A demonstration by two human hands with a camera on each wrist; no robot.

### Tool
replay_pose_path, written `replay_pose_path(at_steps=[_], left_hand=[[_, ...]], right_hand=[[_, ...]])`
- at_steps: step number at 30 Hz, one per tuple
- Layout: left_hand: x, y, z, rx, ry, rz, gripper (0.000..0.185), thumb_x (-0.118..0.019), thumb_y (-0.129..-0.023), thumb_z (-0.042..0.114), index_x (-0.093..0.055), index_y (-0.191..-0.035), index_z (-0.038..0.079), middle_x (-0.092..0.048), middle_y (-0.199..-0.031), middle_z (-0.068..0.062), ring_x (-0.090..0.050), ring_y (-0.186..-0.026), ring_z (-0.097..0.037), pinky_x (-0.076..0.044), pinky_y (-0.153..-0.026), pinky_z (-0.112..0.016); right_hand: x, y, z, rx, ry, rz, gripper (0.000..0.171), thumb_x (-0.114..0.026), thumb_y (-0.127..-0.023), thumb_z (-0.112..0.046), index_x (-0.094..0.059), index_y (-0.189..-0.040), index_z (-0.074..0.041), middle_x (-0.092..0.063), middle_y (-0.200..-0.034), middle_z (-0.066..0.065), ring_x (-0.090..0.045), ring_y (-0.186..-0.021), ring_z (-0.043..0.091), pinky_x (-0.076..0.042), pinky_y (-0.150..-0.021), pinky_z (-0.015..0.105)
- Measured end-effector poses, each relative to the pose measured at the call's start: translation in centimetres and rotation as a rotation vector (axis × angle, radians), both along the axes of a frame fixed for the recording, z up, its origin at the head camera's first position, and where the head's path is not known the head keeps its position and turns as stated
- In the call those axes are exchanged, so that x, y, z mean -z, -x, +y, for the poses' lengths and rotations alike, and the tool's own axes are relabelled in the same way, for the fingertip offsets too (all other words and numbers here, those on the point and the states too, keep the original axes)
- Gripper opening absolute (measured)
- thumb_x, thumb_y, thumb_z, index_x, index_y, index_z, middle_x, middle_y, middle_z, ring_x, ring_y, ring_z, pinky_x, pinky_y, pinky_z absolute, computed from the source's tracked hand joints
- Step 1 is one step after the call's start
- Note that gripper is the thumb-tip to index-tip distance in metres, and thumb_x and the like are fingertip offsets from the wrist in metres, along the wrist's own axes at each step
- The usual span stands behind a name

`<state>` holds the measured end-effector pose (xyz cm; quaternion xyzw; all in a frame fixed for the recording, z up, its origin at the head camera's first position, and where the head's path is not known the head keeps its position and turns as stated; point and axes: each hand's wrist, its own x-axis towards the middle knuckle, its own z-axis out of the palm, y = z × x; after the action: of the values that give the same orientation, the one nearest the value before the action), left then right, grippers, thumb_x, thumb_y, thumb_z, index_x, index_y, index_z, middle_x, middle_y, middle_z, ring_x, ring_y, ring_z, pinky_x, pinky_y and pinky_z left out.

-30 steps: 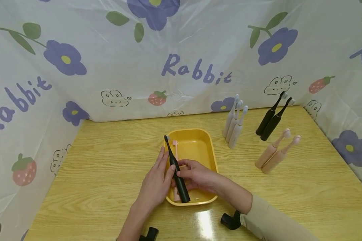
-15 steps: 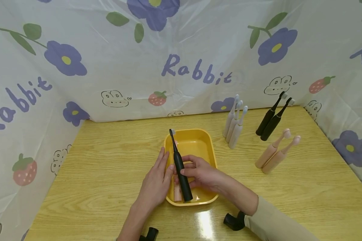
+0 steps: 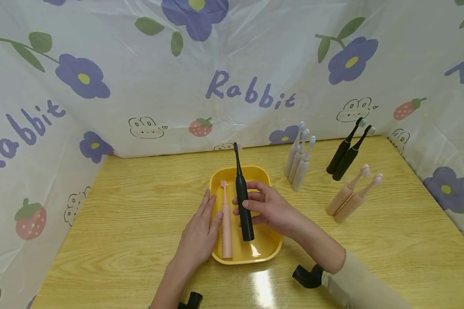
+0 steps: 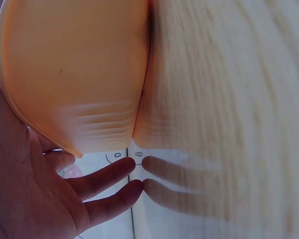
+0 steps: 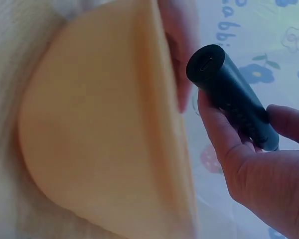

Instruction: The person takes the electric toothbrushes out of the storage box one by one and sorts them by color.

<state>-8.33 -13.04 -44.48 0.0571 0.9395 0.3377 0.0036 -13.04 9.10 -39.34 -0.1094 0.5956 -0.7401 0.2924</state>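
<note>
My right hand (image 3: 268, 206) grips a black electric toothbrush (image 3: 242, 201) by its handle, above the yellow tray (image 3: 268, 253); its bristle head points to the back. The right wrist view shows the base of the black toothbrush (image 5: 229, 94) between thumb and fingers, higher than the tray's rim. My left hand (image 3: 201, 229) lies along the tray's left side, thumb over the rim and fingers extended. In the left wrist view the left hand's fingers (image 4: 109, 174) reach along the outer wall (image 4: 79, 84). Inside the tray, at the left, lies a pink electric toothbrush (image 3: 226, 231).
Right of the tray, several electric toothbrushes stand upright in groups: white ones (image 3: 299, 165), black ones (image 3: 346, 156) and pink ones (image 3: 349, 199). A white printed cloth (image 3: 170, 86) forms the back and side walls around the wooden table (image 3: 139, 206).
The right hand has lifted the black toothbrush off the tray's left side and moved it right and away, uncovering the pink toothbrush. The left hand has stayed in place.
</note>
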Motion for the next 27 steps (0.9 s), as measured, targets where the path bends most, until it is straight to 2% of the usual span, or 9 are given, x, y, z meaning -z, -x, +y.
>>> replay_pose_path(at_steps=[9,20,27], left_hand=[[0.1,-0.1,-0.1,0.012,0.003,0.031,0.062,-0.041,-0.111,0.042,-0.032,-0.161,0.007,-0.016,-0.17,-0.004,-0.036,-0.146,-0.036,-0.037,-0.112,-0.058],[0.1,-0.1,-0.1,0.009,-0.002,0.022,0.061,-0.044,-0.11,0.038,-0.032,-0.162,0.007,-0.015,-0.171,-0.003,-0.036,-0.146,-0.036,-0.037,-0.112,-0.058],[0.1,-0.1,-0.2,0.015,0.002,0.026,0.062,-0.04,-0.111,0.043,-0.032,-0.162,0.008,-0.015,-0.171,-0.003,-0.038,-0.145,-0.038,-0.038,-0.111,-0.059]], right_hand=[[-1.2,-0.1,0.9,0.042,0.044,0.059,0.049,-0.055,-0.103,-0.001,-0.035,-0.148,0.001,-0.063,-0.128,0.021,-0.069,-0.108,0.031,-0.057,-0.088,0.055],[-1.9,0.0,1.2,0.069,0.038,0.101,0.052,-0.054,-0.102,0.0,-0.034,-0.15,-0.001,-0.061,-0.131,0.024,-0.069,-0.11,0.032,-0.057,-0.088,0.056],[-3.3,0.0,2.2,0.136,0.038,0.144,0.053,-0.054,-0.102,0.003,-0.035,-0.151,-0.001,-0.057,-0.136,0.029,-0.069,-0.11,0.032,-0.057,-0.089,0.055]])
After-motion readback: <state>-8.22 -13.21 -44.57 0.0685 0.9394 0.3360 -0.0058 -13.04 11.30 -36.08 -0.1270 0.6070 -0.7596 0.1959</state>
